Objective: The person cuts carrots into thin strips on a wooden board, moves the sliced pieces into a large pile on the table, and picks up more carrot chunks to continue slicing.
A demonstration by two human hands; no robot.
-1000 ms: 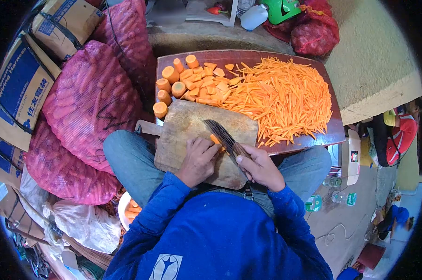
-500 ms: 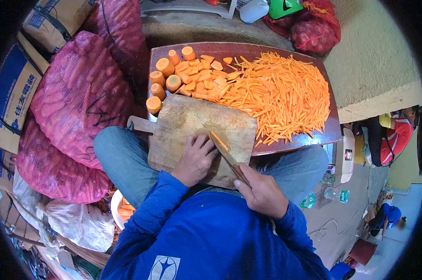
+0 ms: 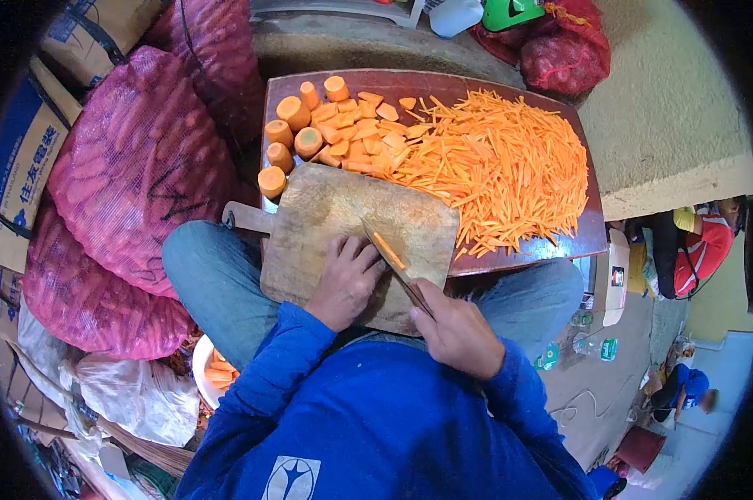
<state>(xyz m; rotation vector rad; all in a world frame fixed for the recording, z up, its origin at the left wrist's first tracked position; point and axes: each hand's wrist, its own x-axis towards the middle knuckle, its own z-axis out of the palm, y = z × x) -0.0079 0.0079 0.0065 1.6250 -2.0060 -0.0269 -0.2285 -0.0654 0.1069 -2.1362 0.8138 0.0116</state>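
Observation:
A worn wooden cutting board [image 3: 310, 225] rests on the lap, its top edge over the red table [image 3: 593, 225]. My right hand [image 3: 460, 329] is closed round the handle of a knife [image 3: 403, 277], whose blade points up and left over the board. A thin orange carrot strip [image 3: 388, 250] lies against the blade. My left hand [image 3: 347, 283] presses on the board beside the blade, fingers curled; what is under them is hidden. Carrot slices [image 3: 364, 133] and thick carrot chunks [image 3: 293, 112] lie beyond the board, left of a big heap of carrot strips [image 3: 510, 167].
Pink mesh sacks [image 3: 143, 167] stand at the left, near a white bowl with carrots [image 3: 201, 371]. A red net bag [image 3: 564, 54] sits at the top right. Two other people, one in red [image 3: 710, 250] and one in blue [image 3: 691, 385], are at the far right.
My right hand and the knife handle have shifted slightly left and down, with the blade still beside my left hand. The whole view has moved a little.

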